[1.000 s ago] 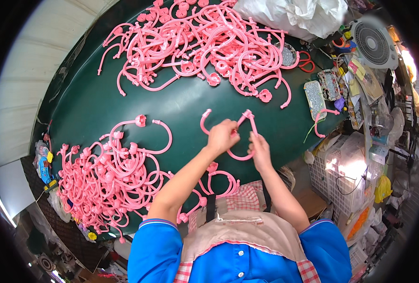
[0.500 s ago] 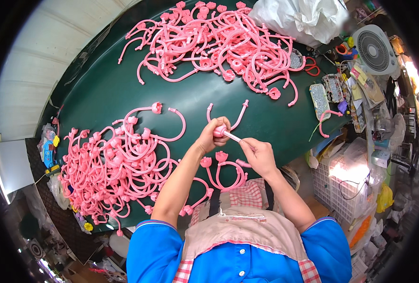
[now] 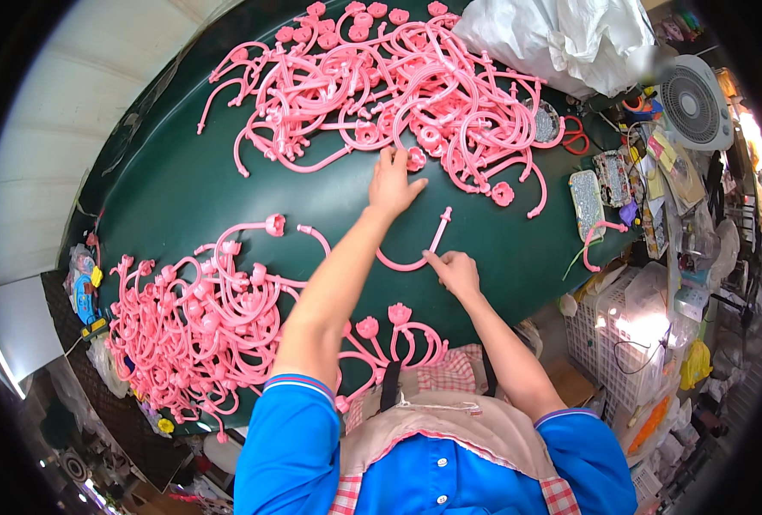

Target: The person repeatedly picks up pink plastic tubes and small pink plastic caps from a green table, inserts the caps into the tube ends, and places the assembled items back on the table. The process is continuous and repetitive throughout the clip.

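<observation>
A curved pink plastic tube [image 3: 405, 267] with a narrow plug end lies on the dark green table in front of me. My right hand [image 3: 459, 272] pinches it at the bend between thumb and fingers. Farther off, my left hand [image 3: 394, 184] reaches to the near edge of a heap of pink tubes [image 3: 338, 103]. Its fingers are stretched out and its thumb stands apart, beside a pink flower-shaped cup [image 3: 416, 160]; the fingertips partly hide whether they touch it. My left forearm covers part of the near-left pile of tubes fitted with flower cups [image 3: 209, 300].
At the back right sit a white plastic sack [image 3: 552, 43], red-handled scissors [image 3: 576, 136] and a grey fan [image 3: 695, 101]. A shallow tray of small bits [image 3: 586, 204] stands at the right edge, above a white crate [image 3: 608, 339]. Several cupped tubes [image 3: 400, 316] lie against my apron.
My left hand has let go of the pink cup and moved away to the far heap. My right hand has left the straight tube end and now pinches the curved tube. The view has shifted slightly.
</observation>
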The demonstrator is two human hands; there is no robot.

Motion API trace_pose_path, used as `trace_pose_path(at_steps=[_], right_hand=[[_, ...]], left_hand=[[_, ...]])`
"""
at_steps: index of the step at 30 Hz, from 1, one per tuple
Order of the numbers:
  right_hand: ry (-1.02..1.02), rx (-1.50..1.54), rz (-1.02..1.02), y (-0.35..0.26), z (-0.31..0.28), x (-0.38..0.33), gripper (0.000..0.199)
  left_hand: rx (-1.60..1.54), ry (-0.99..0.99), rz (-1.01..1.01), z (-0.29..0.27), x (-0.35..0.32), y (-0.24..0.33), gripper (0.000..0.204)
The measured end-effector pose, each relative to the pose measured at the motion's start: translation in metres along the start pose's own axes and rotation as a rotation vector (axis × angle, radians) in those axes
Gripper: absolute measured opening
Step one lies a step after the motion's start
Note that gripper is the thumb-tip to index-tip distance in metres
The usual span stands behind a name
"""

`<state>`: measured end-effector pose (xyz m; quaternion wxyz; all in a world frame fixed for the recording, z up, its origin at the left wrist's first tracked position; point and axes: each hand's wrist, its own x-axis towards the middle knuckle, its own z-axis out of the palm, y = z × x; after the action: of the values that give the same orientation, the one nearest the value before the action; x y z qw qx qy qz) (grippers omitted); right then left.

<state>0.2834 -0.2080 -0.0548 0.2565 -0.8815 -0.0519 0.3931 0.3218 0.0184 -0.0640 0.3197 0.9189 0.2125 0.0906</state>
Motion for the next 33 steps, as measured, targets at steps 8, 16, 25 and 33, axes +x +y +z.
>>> trace_pose_path(at_steps=[8, 16, 25, 33], right_hand=[[0.137, 0.812, -0.171, 0.022, -0.003, 0.013, 0.027], [0.297, 0.146, -0.314, 0.029, -0.036, -0.022, 0.031], [0.317, 0.171, -0.356, 0.025, -0.04, -0.062, 0.03], [0.165, 0.242, -0.537, -0.035, -0.047, -0.107, 0.026]], left_hand=[[0.033, -0.063, -0.006, 0.011, -0.058, -0.024, 0.038], [0.141, -0.048, 0.13, 0.003, -0.076, 0.04, 0.073], [-0.131, 0.003, 0.14, 0.034, -0.115, 0.001, 0.02], [-1.298, -0.038, -0.43, -0.048, -0.132, 0.032, 0.033]])
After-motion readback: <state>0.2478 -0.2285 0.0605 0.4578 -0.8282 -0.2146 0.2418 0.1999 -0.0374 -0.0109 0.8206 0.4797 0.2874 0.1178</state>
